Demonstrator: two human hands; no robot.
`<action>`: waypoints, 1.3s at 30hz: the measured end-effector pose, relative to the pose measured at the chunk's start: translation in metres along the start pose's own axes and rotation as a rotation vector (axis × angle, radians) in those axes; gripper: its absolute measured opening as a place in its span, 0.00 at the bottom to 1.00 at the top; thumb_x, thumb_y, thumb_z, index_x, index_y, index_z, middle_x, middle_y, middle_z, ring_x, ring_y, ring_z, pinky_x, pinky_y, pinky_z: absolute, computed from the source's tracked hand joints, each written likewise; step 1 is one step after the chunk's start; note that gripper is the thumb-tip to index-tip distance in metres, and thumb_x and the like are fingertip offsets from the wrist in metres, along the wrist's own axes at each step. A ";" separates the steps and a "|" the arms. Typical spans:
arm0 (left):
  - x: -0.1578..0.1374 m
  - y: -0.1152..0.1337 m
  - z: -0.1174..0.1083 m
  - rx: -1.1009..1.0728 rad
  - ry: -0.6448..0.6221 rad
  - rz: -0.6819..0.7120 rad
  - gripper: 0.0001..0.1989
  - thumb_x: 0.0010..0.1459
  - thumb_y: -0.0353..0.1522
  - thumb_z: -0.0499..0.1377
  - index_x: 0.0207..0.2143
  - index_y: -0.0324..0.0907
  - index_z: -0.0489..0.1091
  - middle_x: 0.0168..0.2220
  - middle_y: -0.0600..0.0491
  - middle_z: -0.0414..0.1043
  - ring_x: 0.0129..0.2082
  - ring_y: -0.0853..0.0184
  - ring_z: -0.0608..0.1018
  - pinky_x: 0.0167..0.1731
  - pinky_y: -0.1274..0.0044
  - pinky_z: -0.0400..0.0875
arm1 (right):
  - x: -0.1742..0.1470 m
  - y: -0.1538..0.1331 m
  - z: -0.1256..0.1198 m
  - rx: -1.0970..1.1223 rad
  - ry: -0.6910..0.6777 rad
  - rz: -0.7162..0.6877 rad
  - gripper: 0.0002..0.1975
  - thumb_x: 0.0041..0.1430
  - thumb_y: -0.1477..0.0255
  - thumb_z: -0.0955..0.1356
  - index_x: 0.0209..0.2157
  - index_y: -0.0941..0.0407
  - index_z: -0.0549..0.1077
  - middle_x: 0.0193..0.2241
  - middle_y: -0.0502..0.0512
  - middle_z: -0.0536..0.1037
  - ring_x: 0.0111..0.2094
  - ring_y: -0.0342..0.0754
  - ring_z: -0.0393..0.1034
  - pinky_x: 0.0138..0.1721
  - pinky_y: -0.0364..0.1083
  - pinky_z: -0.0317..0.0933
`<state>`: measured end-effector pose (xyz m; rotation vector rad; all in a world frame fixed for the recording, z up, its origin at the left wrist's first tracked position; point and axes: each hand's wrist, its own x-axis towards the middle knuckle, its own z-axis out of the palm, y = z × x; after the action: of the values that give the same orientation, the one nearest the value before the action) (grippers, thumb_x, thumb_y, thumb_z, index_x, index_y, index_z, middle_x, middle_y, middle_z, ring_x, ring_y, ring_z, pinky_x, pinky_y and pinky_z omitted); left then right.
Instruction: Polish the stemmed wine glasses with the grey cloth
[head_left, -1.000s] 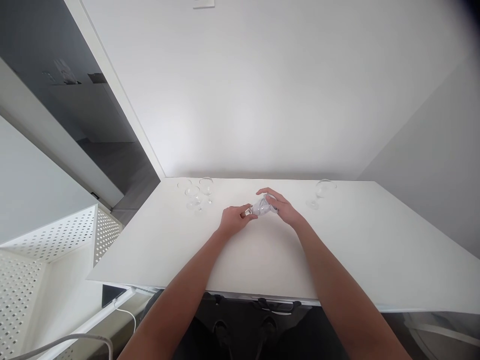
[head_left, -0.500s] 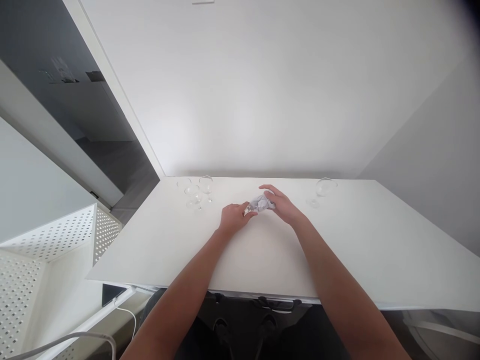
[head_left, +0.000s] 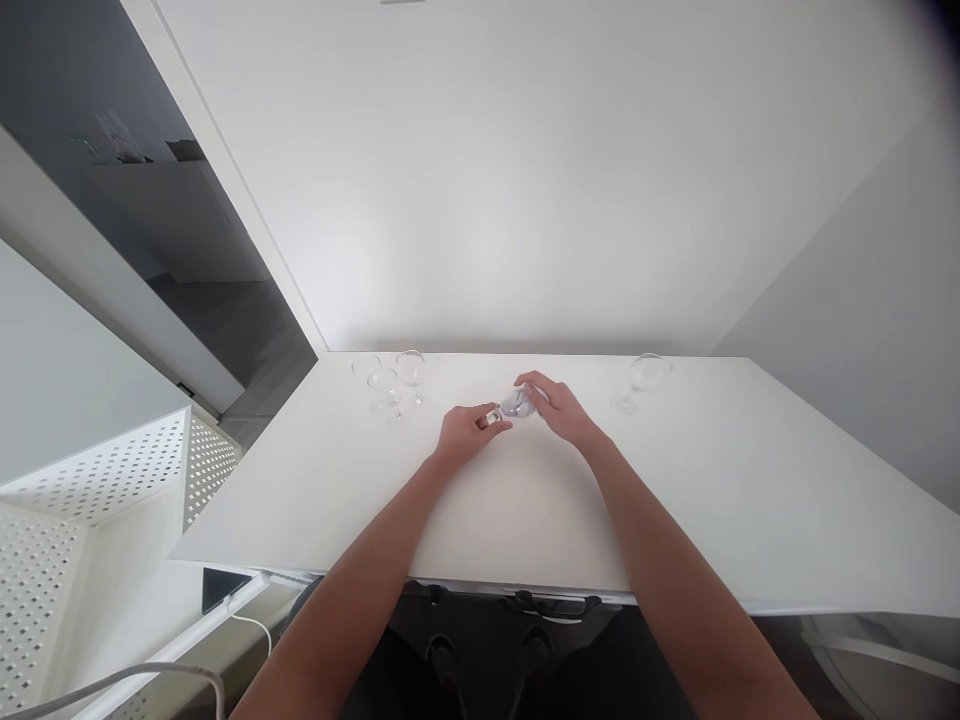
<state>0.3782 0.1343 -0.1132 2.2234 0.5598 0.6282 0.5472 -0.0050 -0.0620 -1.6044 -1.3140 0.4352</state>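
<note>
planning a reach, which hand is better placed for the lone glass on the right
Probably the right hand: it is nearer the lone glass than the left hand, though both are at another glass.

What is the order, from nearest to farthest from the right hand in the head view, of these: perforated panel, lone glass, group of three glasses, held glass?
1. Held glass: at the right hand, on its left side.
2. Lone glass: to the right.
3. Group of three glasses: to the left.
4. Perforated panel: far left.
</note>
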 end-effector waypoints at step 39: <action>0.001 0.003 -0.002 0.012 0.040 -0.068 0.21 0.54 0.50 0.64 0.39 0.45 0.82 0.19 0.59 0.62 0.23 0.71 0.63 0.28 0.77 0.58 | 0.003 0.002 0.012 0.338 0.073 0.089 0.18 0.67 0.53 0.62 0.51 0.45 0.72 0.32 0.50 0.70 0.31 0.47 0.61 0.32 0.46 0.56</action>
<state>0.3786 0.1336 -0.1094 2.1971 0.6586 0.6368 0.5401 0.0026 -0.0680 -1.3836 -1.0535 0.6135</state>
